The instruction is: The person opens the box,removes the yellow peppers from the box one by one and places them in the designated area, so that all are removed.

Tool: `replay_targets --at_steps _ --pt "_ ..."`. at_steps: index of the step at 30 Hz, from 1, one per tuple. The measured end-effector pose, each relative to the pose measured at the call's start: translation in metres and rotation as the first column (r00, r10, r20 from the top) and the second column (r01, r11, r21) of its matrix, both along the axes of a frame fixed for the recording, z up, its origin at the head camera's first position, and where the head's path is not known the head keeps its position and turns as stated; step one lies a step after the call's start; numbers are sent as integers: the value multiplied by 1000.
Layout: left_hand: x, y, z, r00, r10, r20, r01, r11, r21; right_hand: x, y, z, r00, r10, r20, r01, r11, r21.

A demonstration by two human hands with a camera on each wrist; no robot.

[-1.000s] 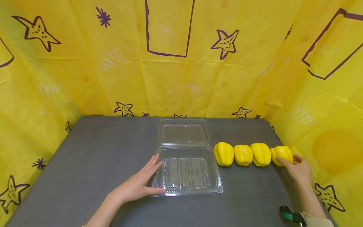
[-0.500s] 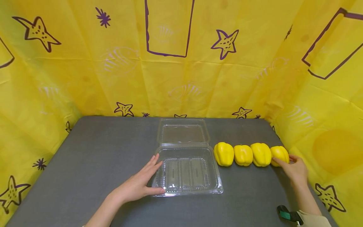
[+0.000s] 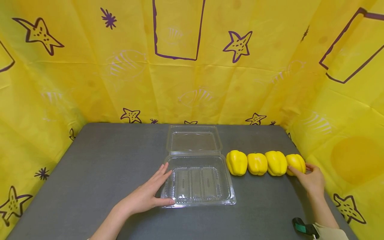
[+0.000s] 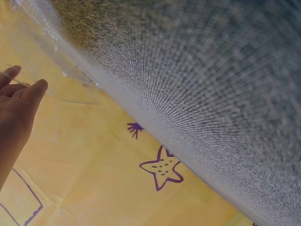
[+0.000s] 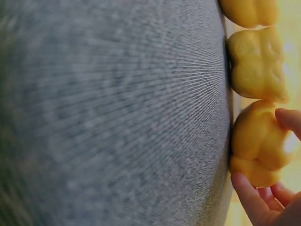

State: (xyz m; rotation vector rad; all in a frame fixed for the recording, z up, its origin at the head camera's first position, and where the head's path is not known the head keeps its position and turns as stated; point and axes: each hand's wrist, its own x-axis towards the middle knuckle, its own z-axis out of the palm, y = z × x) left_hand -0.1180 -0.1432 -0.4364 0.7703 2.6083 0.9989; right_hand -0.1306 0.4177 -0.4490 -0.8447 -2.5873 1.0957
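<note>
A clear plastic clamshell container [image 3: 198,181] lies unfolded on the grey table, its lid [image 3: 193,140] laid back behind it. My left hand [image 3: 147,195] rests on the container's left rim, fingers straight and spread, thumb at the front left corner. Several yellow bell peppers stand in a row to the right of the container. My right hand [image 3: 312,180] holds the rightmost bell pepper [image 3: 295,163], thumb at its front and fingers on its right side. In the right wrist view, that pepper [image 5: 258,136] sits on the table beside its neighbour [image 5: 256,63].
The leftmost bell pepper [image 3: 237,162] stands close to the container's right rim. Two more, a smaller pepper [image 3: 257,164] and a larger one [image 3: 276,163], fill the row. A yellow patterned cloth [image 3: 192,83] hangs around the table's back and sides.
My right hand has shifted left with the rightmost bell pepper, turning it and bringing it against the row. In the last half second it barely moves. The left hand and container have stayed still.
</note>
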Motion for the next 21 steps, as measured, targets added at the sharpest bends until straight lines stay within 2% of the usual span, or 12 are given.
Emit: replay_targets --at_steps 7,21 --pt "0 1 0 1000 -7 -31 7 1000 1 1 4 -5 1000 10 -9 -9 999 36" --pt "0 1 0 998 -6 -57 7 1000 10 4 3 -4 999 40 -15 -38 996 82"
